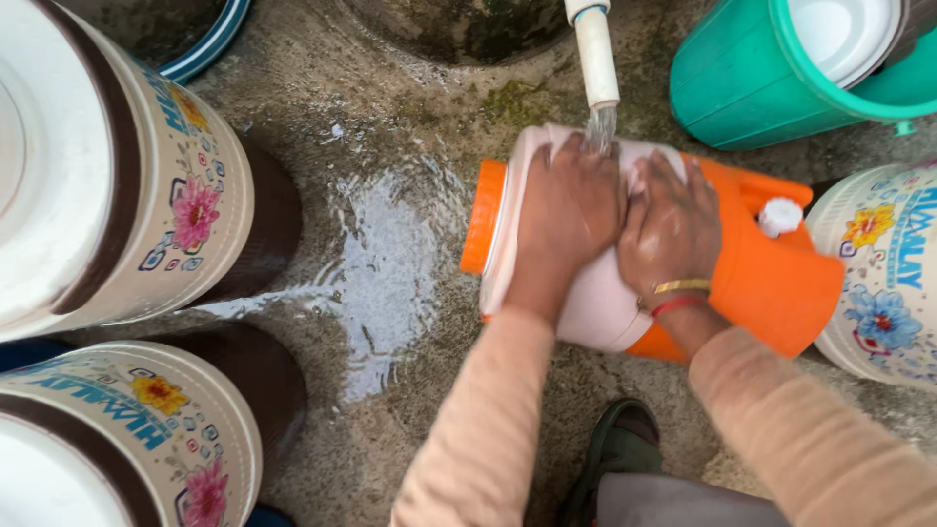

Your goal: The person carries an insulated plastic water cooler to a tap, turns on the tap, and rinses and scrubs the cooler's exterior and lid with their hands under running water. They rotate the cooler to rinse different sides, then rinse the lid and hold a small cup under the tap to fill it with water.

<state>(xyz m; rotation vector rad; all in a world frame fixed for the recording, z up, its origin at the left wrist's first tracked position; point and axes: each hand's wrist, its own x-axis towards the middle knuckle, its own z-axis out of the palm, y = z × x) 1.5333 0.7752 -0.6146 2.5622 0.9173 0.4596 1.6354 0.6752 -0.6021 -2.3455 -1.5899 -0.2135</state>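
While my sandalled foot [617, 451] stands nearest on the wet concrete floor [390, 263], my left hand [566, 210] and right hand [673, 229] lie just beyond it, fingers spread and pressed flat on the orange-and-cream water jug [771, 283], neither closed around it. The jug lies on its side, orange base [485, 217] to the left, white spout cap [780, 216] to the right. Wet rigid plastic, I judge it slippery and light if empty; the ridged ends offer the surest hold. Farther off, a white pipe [596, 54] pours water onto it; a green bucket [742, 78] and flowered containers [137, 195] surround it.
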